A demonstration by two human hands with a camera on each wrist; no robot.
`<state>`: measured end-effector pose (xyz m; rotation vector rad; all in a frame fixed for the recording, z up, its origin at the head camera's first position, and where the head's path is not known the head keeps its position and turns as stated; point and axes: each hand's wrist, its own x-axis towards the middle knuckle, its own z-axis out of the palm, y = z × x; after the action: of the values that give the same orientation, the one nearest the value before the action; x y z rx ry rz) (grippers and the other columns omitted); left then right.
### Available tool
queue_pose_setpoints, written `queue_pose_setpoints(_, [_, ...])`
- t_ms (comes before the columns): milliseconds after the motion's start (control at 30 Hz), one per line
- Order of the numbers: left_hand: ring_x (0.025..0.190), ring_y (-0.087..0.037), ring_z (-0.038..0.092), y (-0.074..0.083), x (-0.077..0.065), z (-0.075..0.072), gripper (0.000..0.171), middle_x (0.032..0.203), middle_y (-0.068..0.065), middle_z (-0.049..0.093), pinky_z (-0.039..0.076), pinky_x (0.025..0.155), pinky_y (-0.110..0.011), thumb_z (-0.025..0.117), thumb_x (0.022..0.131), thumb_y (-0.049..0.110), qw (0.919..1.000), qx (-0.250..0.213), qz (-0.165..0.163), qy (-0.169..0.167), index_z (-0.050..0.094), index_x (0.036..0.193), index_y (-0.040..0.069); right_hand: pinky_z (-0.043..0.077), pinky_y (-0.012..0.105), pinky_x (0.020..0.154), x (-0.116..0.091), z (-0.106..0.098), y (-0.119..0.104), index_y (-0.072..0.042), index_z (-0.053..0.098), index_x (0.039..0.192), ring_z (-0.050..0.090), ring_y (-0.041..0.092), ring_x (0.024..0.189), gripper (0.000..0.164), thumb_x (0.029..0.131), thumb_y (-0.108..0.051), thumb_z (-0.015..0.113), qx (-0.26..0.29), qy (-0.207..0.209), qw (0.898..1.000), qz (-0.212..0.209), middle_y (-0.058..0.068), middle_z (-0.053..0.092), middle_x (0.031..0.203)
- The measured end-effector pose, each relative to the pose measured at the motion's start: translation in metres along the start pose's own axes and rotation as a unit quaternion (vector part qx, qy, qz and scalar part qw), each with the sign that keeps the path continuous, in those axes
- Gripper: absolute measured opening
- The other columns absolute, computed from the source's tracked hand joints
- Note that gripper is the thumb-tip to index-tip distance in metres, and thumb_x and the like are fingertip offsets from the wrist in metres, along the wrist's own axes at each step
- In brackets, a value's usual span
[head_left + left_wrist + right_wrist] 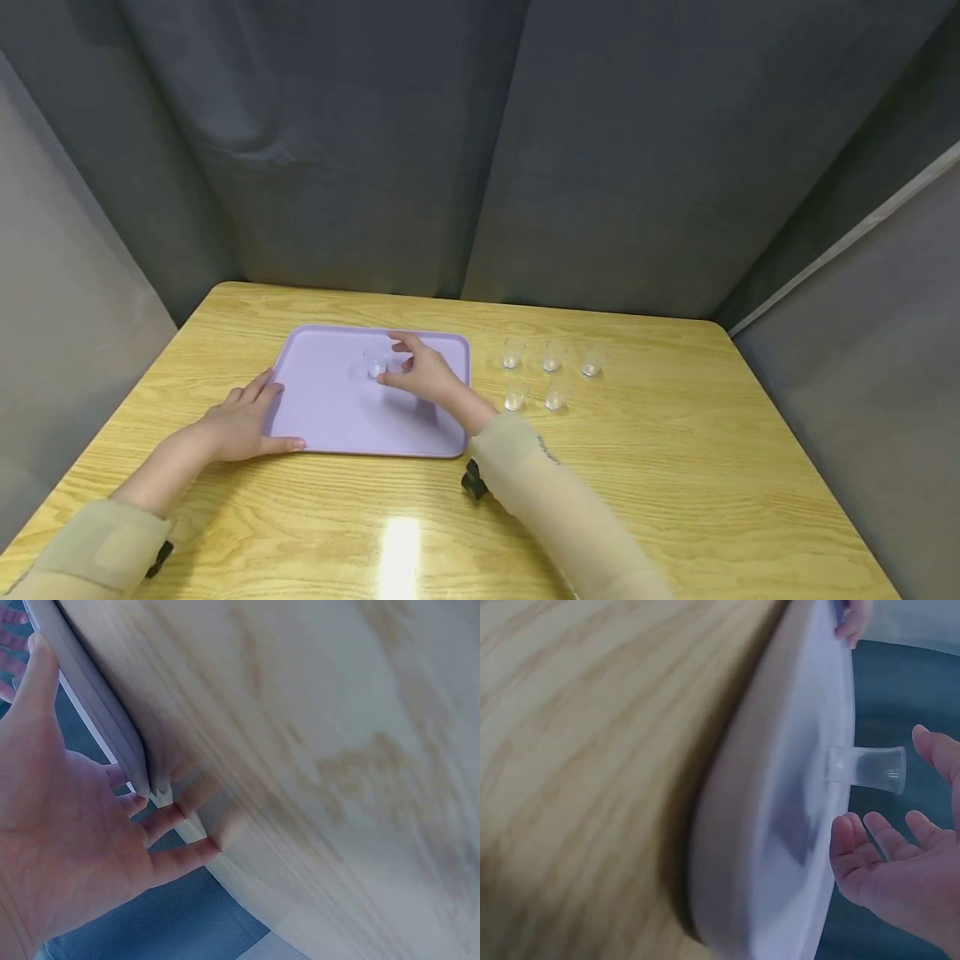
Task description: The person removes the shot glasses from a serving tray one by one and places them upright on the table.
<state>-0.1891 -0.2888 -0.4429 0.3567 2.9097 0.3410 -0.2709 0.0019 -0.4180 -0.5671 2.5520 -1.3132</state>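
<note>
A lilac tray [330, 417] lies on the wooden table, and one small clear cup [377, 365] stands upright on it, right of the tray's middle. My right hand [423, 371] is beside that cup with thumb and fingers spread apart. In the right wrist view a gap shows between the fingers and the flared cup [874, 768]. At the tray's left side my left hand [240, 423] rests with fingers extended, its thumb on the front left corner. The left wrist view shows the thumb along the tray's rim [90, 697] and the fingertips down at the tabletop.
Several more clear cups [552, 358] stand in two short rows on the table, just right of the tray. Dark grey curtains [360, 167] hang behind the table's back edge, with lighter panels [885, 350] at the sides.
</note>
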Motion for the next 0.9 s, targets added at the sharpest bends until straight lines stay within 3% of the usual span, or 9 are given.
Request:
queue_pose_setpoints(267, [0.127, -0.055, 0.026, 0.001, 0.003, -0.003, 0.124, 0.151, -0.03, 0.012, 0.031, 0.088, -0.072, 0.045, 0.065, 0.089, 1.0, -0.003, 0.005, 0.003, 0.027, 0.142, -0.007, 0.047, 0.024, 0.078, 0.009, 0.008, 0.007, -0.017, 0.04, 0.142, 0.06, 0.023, 0.103, 0.072, 0.08, -0.025, 0.076, -0.029, 0.0, 0.999, -0.015, 0.006, 0.059, 0.127])
queue_pose_setpoints(467, [0.127, -0.056, 0.025, 0.001, 0.004, -0.004, 0.123, 0.151, -0.03, 0.012, 0.03, 0.088, -0.073, 0.048, 0.066, 0.087, 1.0, -0.002, 0.004, 0.0, 0.027, 0.142, -0.007, 0.045, 0.02, 0.071, 0.017, 0.015, 0.007, -0.017, 0.047, 0.136, 0.06, 0.014, 0.09, 0.061, 0.082, -0.023, 0.075, -0.032, 0.023, 0.999, -0.018, 0.003, 0.062, 0.116])
queue_pose_setpoints(667, [0.126, -0.056, 0.027, 0.009, -0.002, -0.01, 0.114, 0.15, -0.031, 0.013, 0.032, 0.088, -0.072, 0.057, 0.071, 0.077, 0.9999, -0.009, 0.005, 0.0, 0.029, 0.141, -0.008, 0.044, 0.019, 0.067, 0.021, 0.02, 0.007, -0.013, 0.057, 0.12, 0.056, 0.011, 0.079, 0.04, 0.084, -0.015, 0.072, -0.029, 0.047, 0.998, -0.044, 0.005, 0.067, 0.11])
queue_pose_setpoints(900, [0.126, -0.055, 0.027, 0.01, -0.004, -0.009, 0.114, 0.151, -0.031, 0.012, 0.032, 0.087, -0.071, 0.058, 0.071, 0.077, 1.0, -0.002, -0.001, -0.005, 0.029, 0.141, -0.008, 0.042, 0.019, 0.065, 0.018, 0.024, 0.004, -0.013, 0.057, 0.116, 0.053, 0.008, 0.075, 0.033, 0.086, -0.015, 0.07, -0.04, 0.036, 0.998, -0.036, 0.006, 0.068, 0.108])
